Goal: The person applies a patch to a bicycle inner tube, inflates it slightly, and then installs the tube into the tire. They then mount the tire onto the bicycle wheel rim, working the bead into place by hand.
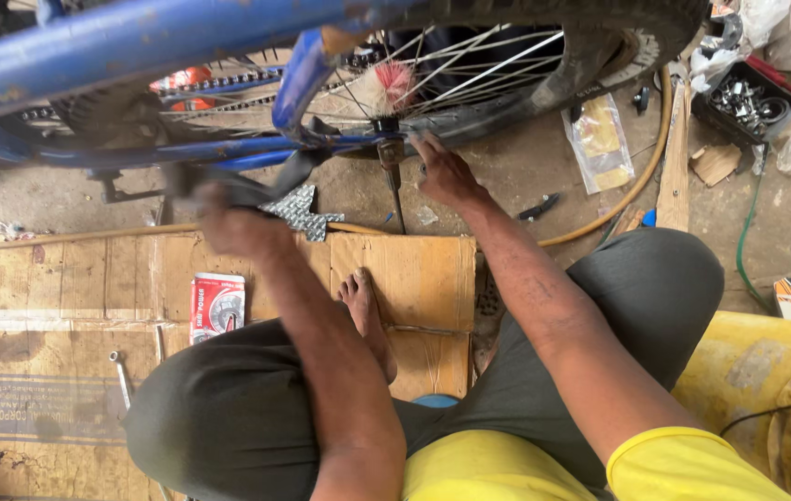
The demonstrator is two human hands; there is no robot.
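From the head camera, your right hand (446,174) rests with fingers spread, gripping nothing, against the rear axle (389,130) of the blue steel bicycle frame (136,42), where thin bright spokes (470,65) fan out to the knobbly black tyre (599,46). Your left hand (233,223) is blurred and clenched around a dark tool (270,186) beside the greasy chain (219,83), above creased brown cardboard (414,278) holding 1 red-and-white box (217,306).

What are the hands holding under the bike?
Left hand, blurred, grips something dark, maybe a tool. Right hand rests fingers by the wheel axle, holding nothing clearly.
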